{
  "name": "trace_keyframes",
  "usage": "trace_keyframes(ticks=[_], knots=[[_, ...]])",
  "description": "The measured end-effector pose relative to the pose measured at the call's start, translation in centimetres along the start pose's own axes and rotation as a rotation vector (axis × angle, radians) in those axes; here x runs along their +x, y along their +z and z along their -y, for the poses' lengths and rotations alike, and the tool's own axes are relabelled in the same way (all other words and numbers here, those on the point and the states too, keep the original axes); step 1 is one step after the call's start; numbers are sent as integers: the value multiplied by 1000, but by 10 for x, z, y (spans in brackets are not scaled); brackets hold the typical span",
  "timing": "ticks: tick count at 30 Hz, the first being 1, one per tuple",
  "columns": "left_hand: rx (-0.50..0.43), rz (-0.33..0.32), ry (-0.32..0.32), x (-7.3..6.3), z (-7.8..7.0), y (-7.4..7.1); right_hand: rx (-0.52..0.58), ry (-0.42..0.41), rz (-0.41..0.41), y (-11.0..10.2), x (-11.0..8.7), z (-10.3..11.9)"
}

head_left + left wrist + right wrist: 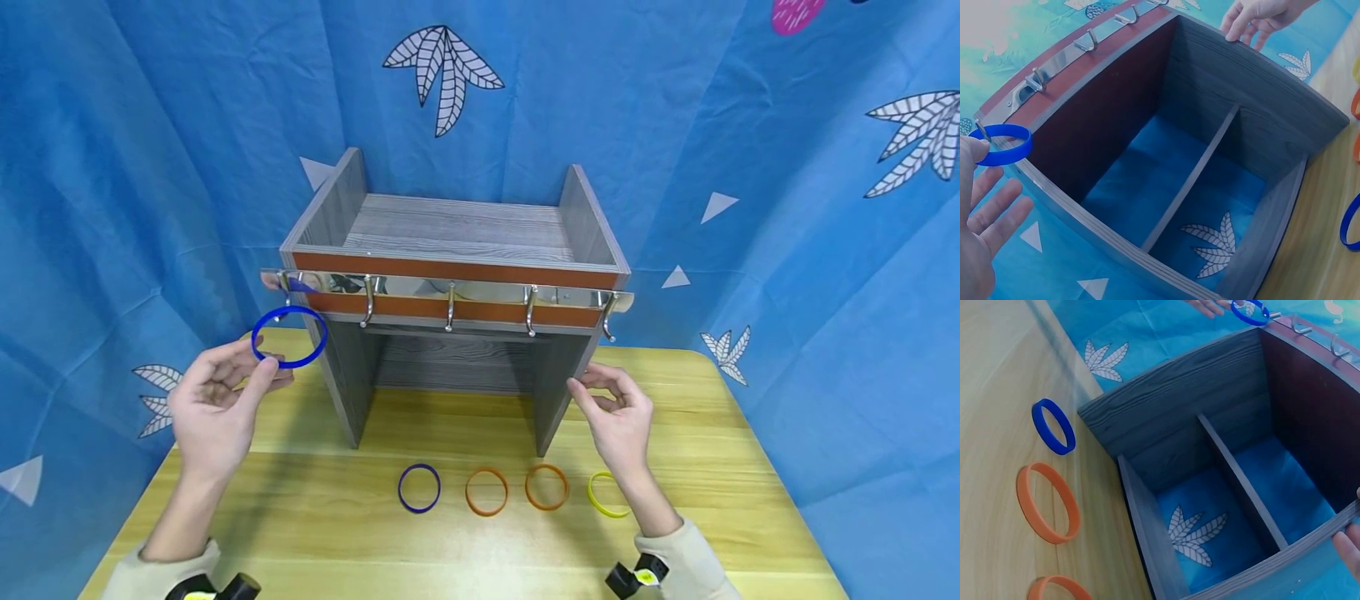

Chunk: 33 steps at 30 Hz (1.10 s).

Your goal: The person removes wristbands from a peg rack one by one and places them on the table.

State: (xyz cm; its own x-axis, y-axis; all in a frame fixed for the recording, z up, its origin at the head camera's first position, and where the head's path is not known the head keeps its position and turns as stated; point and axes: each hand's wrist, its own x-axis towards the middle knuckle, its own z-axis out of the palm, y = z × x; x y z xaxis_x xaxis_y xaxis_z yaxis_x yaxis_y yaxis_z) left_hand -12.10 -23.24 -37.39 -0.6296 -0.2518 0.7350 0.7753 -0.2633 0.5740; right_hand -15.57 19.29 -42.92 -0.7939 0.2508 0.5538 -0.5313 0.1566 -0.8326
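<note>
My left hand (217, 400) pinches a blue silicone wristband (315, 354) between thumb and finger. In the head view the band overlaps the leftmost hook (283, 287) of a metal hook rail (412, 286). The left wrist view shows the hook's tip right at the band's loop, with my other fingers spread below. The rail runs along the front of a grey wooden shelf (457, 221). On the shelf's right side, my right hand (618, 412) grips the front edge of the side panel (558, 408), thumb in front; the other fingertips are partly hidden.
On the wooden table (315, 517), in front of the shelf, lie another blue wristband (401, 496), two orange wristbands (468, 498) and a yellow wristband (596, 500) close to my right forearm. A blue patterned curtain (600, 108) hangs behind and at both sides.
</note>
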Motion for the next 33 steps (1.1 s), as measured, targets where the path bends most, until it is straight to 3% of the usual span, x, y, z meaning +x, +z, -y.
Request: trace_keyframes(ticks=[21, 27, 33], knots=[[45, -12, 45, 7, -20, 6, 26, 24, 2, 1, 0, 0], [27, 21, 52, 4, -25, 10, 12, 20, 3, 0, 0, 0], [6, 63, 9, -7, -25, 7, 8, 15, 1, 0, 0, 0]])
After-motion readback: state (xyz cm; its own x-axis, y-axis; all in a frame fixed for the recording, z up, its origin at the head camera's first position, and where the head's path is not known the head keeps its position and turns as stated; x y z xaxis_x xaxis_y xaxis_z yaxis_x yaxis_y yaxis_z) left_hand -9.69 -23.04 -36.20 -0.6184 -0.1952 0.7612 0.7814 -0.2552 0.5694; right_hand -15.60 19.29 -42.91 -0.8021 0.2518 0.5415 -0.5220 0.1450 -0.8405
